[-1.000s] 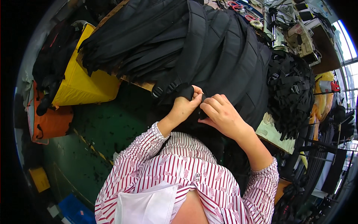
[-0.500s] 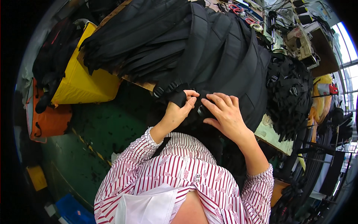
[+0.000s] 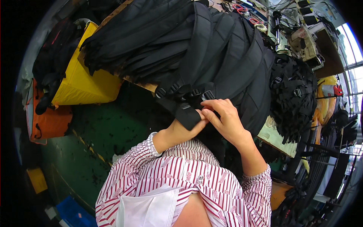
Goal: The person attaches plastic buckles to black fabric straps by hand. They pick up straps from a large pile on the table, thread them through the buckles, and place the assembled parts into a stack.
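Note:
A pile of black padded straps [image 3: 223, 53] fills the bench in front of me, with black plastic buckles [image 3: 208, 96] along its near edge. My left hand [image 3: 182, 131] grips a black webbing strap [image 3: 188, 118], which lies over its fingers and carries a buckle. My right hand [image 3: 225, 119] is pinched against my left fingertips, at the end of that strap; exactly what lies between its finger and thumb is hidden.
A yellow container [image 3: 90, 87] and an orange one [image 3: 51, 125] stand at left. To the right are a heap of buckled webbing [image 3: 293, 98] and a sewing machine [image 3: 306, 47]. Red-handled scissors [image 3: 240, 8] lie at the back. A blue crate [image 3: 75, 212] sits on the floor.
Both hands have moved down toward my body and come together. The strap in my left hand is drawn out toward me. My right fingers, spread half a second ago, are now closed.

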Demonstrator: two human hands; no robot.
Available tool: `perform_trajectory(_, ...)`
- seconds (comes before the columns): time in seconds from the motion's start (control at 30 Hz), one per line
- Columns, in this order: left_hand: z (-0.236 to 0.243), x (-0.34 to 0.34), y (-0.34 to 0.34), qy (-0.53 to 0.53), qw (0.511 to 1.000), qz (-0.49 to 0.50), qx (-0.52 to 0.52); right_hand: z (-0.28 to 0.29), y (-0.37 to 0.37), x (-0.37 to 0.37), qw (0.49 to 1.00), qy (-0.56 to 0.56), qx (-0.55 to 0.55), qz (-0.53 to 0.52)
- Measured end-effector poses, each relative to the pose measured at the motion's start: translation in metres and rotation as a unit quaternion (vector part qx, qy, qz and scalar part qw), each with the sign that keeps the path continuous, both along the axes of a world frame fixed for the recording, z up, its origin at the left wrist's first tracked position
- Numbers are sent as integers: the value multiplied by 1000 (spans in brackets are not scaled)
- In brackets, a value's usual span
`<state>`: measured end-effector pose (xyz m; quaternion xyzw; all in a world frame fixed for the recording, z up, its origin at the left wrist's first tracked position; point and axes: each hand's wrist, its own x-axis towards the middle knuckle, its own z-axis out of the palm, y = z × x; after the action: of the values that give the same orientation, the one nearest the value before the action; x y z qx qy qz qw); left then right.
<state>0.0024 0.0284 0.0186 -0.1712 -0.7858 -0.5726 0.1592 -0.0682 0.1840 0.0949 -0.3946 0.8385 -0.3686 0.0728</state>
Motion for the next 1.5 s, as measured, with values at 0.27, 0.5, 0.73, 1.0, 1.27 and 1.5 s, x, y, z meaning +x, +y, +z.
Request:
perform_trajectory(0.27, -19, -2, 1, 29, 994, -54, -94, 2, -13, 5, 996, -14, 68, 59)
perform_trajectory(0.5, -26, 1, 1, 22, 992, -39, -120, -1, -19, 19, 996, 5, 80, 46)
perform_trajectory(0.73, -29, 3, 0, 14, 989, -43, -144, 4, -17, 30, 997, 64, 33, 20)
perform_trajectory(1.0, -1, 4, -14, -229, 930, -238, 159, 12, 5, 24, 996, 55, -70, -20)
perform_trajectory(1.27, 16, 3, -16, -295, 840, -200, 410, 9, 16, 26, 989, 132, -73, 0)
perform_trajectory(1.5, 17, 2, -17, -229, 935, -107, 247, -11, 15, 36, 994, 35, -97, -30)
